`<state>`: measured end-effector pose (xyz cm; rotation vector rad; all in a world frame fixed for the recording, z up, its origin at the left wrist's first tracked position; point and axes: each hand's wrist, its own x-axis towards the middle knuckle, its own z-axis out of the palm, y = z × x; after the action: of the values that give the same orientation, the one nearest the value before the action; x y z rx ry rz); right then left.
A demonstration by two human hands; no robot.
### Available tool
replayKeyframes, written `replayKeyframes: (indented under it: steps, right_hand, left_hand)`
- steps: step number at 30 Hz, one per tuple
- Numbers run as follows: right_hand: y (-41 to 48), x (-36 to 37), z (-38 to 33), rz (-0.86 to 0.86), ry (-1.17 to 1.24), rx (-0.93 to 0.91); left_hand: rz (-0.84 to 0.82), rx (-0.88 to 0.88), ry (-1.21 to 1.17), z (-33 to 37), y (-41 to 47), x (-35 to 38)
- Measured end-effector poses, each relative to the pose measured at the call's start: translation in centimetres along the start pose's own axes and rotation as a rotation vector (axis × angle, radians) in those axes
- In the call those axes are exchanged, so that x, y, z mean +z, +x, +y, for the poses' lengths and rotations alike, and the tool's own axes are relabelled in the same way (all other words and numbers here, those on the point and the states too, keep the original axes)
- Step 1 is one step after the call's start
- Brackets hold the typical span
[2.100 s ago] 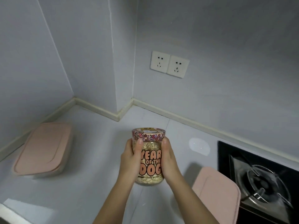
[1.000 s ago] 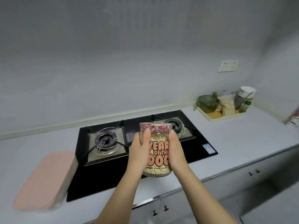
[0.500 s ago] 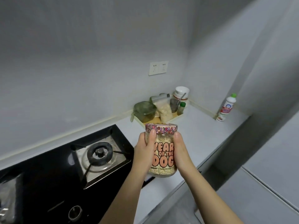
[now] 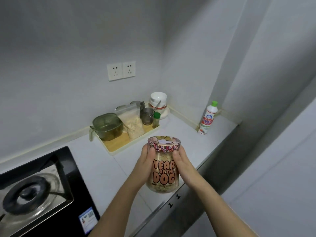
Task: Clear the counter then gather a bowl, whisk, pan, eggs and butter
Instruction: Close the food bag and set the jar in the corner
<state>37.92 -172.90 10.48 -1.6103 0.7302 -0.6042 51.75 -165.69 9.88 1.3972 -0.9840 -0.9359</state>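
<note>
A glass jar [image 4: 163,175] of pale flakes, lettered "YEAR OF THE DOG" and capped with a flowered lid, is held upright above the counter's front edge. My left hand [image 4: 147,161] grips its left side and my right hand [image 4: 181,159] its right side. Behind it a wooden tray [image 4: 118,144] carries a green lidded pot [image 4: 108,126], a clear bag of flakes [image 4: 132,123], a metal cup [image 4: 147,115] with a spoon and a small green-capped bottle [image 4: 156,119]. White stacked bowls [image 4: 158,100] stand in the corner.
A black gas hob [image 4: 39,194] fills the lower left. A white bottle with a green cap [image 4: 207,118] stands against the right wall. Two wall sockets [image 4: 121,71] sit above the tray. Bare white counter [image 4: 181,129] lies between the tray and the bottle.
The view has swung from the left corner past the hob to the right corner. Both hands carried the jar along, still upright, and it is now closer to the tray.
</note>
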Motion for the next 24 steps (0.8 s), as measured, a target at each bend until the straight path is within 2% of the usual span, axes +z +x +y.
replayKeyframes:
  steps: [5,9,14,24]
  right_hand:
    - [3.6,-4.4,0.8,-0.075,0.075,0.079]
    - [7.0,-7.2,3.0,-0.083,0.049,0.114]
    - [11.3,-9.9,5.4,-0.01,0.029,0.164]
    - [16.7,-11.7,10.1,0.152,-0.003,0.208]
  left_hand:
    - [-0.109,-0.041,-0.009,-1.2,5.2,0.9]
    - [-0.245,-0.08,0.111,-2.8,10.6,0.2]
    - [-0.339,-0.077,0.277,-4.5,17.6,0.0]
    - [-0.46,-0.087,0.279,-8.1,25.8,0.8]
